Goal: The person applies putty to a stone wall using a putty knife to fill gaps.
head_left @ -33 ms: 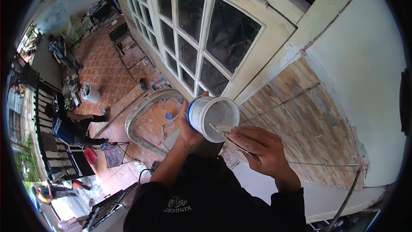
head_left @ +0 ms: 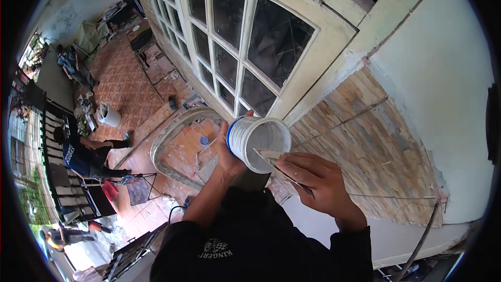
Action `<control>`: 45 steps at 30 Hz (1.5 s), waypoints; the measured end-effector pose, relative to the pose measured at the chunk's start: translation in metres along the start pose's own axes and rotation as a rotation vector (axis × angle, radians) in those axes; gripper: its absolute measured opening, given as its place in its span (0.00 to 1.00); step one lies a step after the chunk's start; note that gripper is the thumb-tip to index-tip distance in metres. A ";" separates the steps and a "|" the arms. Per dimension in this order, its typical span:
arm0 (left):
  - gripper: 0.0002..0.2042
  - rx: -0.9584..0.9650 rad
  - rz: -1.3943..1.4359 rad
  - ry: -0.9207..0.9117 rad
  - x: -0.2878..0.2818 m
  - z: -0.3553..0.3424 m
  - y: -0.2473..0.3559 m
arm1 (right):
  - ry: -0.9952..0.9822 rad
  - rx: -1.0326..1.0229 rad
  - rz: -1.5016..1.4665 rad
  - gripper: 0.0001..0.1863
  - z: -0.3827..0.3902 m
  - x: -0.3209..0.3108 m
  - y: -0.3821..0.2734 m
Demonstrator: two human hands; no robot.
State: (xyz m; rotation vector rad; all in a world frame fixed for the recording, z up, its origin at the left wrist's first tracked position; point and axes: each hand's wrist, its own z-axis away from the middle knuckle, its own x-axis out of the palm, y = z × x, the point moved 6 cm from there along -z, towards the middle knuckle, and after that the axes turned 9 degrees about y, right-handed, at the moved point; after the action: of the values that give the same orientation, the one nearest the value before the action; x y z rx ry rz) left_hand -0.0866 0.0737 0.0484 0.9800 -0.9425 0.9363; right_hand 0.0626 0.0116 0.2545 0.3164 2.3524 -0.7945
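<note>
My left hand grips a white plastic tub with a blue band, tilted so its open mouth faces right and shows pale residue inside. My right hand is closed on a putty knife, whose smeared blade reaches into the tub's mouth. Behind the tub stands a white paned window frame. A wall of stone-patterned strips runs along the right beside a pale plastered wall.
A curved pale frame lies left of my hands near a blue lid. A bucket stands on the tiled floor. Co-workers are at left: one standing, one by the railing, another farther below. A folding stool sits nearby.
</note>
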 end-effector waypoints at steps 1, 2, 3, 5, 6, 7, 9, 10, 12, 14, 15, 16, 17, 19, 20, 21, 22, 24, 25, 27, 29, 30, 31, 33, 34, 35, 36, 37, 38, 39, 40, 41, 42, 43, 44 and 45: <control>0.38 -0.012 0.012 -0.017 0.003 -0.001 -0.006 | -0.021 -0.007 0.039 0.28 0.003 0.000 -0.001; 0.39 -0.011 -0.036 -0.015 0.008 -0.001 -0.011 | -0.018 0.007 0.048 0.28 0.005 -0.001 -0.001; 0.39 -0.024 -0.037 -0.014 0.010 0.000 -0.015 | -0.047 0.022 0.046 0.29 0.006 0.001 0.000; 0.40 -0.048 0.012 -0.022 0.011 0.004 -0.024 | -0.078 0.045 0.045 0.29 0.010 0.006 -0.001; 0.40 -0.056 0.013 -0.018 0.008 0.004 -0.027 | -0.104 0.036 0.059 0.28 0.012 0.013 -0.001; 0.41 -0.084 0.033 -0.072 0.008 0.006 -0.030 | -0.127 0.028 0.070 0.26 0.014 0.020 -0.002; 0.43 -0.117 0.051 -0.118 0.006 0.011 -0.035 | -0.194 0.002 0.106 0.25 0.019 0.035 0.002; 0.44 -0.163 0.061 -0.146 0.011 0.013 -0.037 | -0.258 -0.033 0.148 0.23 0.022 0.044 0.003; 0.46 -0.244 -0.010 -0.185 0.013 0.019 -0.042 | -0.255 -0.006 0.190 0.21 0.029 0.060 0.008; 0.48 -0.271 0.004 -0.139 0.010 0.020 -0.043 | -0.251 0.013 0.228 0.19 0.033 0.073 0.012; 0.49 -0.294 0.026 -0.096 0.008 0.020 -0.045 | -0.206 0.020 0.248 0.18 0.034 0.075 0.013; 0.49 -0.294 0.018 -0.094 0.005 0.020 -0.043 | -0.161 0.022 0.268 0.18 0.034 0.076 0.013; 0.46 -0.272 -0.028 -0.096 0.000 0.019 -0.039 | -0.153 0.025 0.265 0.18 0.032 0.075 0.013; 0.42 -0.255 -0.082 -0.093 -0.004 0.019 -0.036 | -0.295 0.136 0.157 0.18 0.033 0.080 0.020; 0.41 -0.246 -0.116 -0.108 -0.002 0.018 -0.034 | -0.289 0.142 0.152 0.18 0.033 0.081 0.022; 0.39 -0.238 -0.151 -0.124 -0.001 0.019 -0.033 | -0.321 0.112 0.130 0.19 0.035 0.084 0.024; 0.39 -0.226 -0.194 -0.124 0.000 0.018 -0.032 | -0.351 0.080 0.111 0.20 0.034 0.086 0.025; 0.39 -0.296 -0.169 -0.135 -0.006 0.017 -0.037 | -0.421 0.042 0.122 0.19 0.030 0.084 0.024; 0.38 -0.357 -0.137 -0.150 -0.005 0.017 -0.040 | -0.497 -0.006 0.135 0.19 0.028 0.083 0.023; 0.38 -0.401 -0.166 -0.147 -0.003 0.017 -0.045 | -0.587 -0.022 0.114 0.18 0.023 0.075 0.023; 0.37 -0.434 -0.193 -0.144 -0.008 0.017 -0.046 | -0.679 -0.051 0.091 0.18 0.023 0.068 0.018; 0.36 -0.392 -0.239 -0.066 -0.024 0.010 -0.043 | -0.659 -0.043 0.087 0.16 0.022 0.062 0.017; 0.36 -0.348 -0.285 0.004 -0.028 0.005 -0.039 | -0.638 -0.037 0.090 0.14 0.021 0.055 0.018; 0.35 -0.272 -0.308 0.044 -0.029 0.004 -0.033 | -0.474 0.042 0.040 0.10 0.021 0.036 0.022; 0.35 -0.304 -0.220 -0.010 -0.025 0.001 -0.033 | -0.314 0.123 -0.016 0.06 0.020 0.022 0.027; 0.34 -0.339 -0.131 -0.065 -0.022 -0.001 -0.035 | -0.302 0.121 -0.002 0.06 0.024 0.018 0.030; 0.34 -0.381 -0.131 -0.076 -0.022 -0.001 -0.039 | -0.169 0.219 -0.078 0.08 0.025 0.009 0.039; 0.34 -0.394 -0.141 -0.097 -0.018 -0.005 -0.044 | -0.029 0.317 -0.150 0.09 0.028 -0.003 0.050; 0.34 -0.389 -0.162 -0.067 -0.017 -0.005 -0.048 | -0.007 0.301 -0.122 0.09 0.032 -0.012 0.045; 0.34 -0.384 -0.183 -0.039 -0.015 -0.005 -0.053 | 0.058 0.374 -0.152 0.09 0.037 -0.024 0.045; 0.35 -0.338 -0.258 -0.050 -0.016 -0.011 -0.057 | 0.123 0.458 -0.188 0.10 0.042 -0.034 0.052; 0.35 -0.360 -0.267 -0.076 -0.008 -0.013 -0.064 | 0.145 0.461 -0.161 0.10 0.047 -0.041 0.054; 0.35 -0.395 -0.181 -0.089 0.001 -0.015 -0.071 | 0.265 0.563 -0.248 0.10 0.056 -0.052 0.062; 0.35 -0.432 -0.092 -0.097 0.011 -0.015 -0.076 | 0.386 0.662 -0.338 0.09 0.067 -0.061 0.067; 0.36 -0.471 -0.055 -0.122 0.021 -0.017 -0.081 | 0.476 0.690 -0.422 0.10 0.075 -0.068 0.069; 0.36 -0.492 -0.056 -0.143 0.027 -0.021 -0.087 | 0.493 0.687 -0.397 0.10 0.080 -0.074 0.070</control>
State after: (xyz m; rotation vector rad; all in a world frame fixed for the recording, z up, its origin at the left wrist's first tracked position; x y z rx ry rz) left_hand 0.0068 0.0753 0.0473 0.6528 -1.1896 0.5501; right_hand 0.1867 0.0160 0.2190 0.3588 2.5434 -1.9086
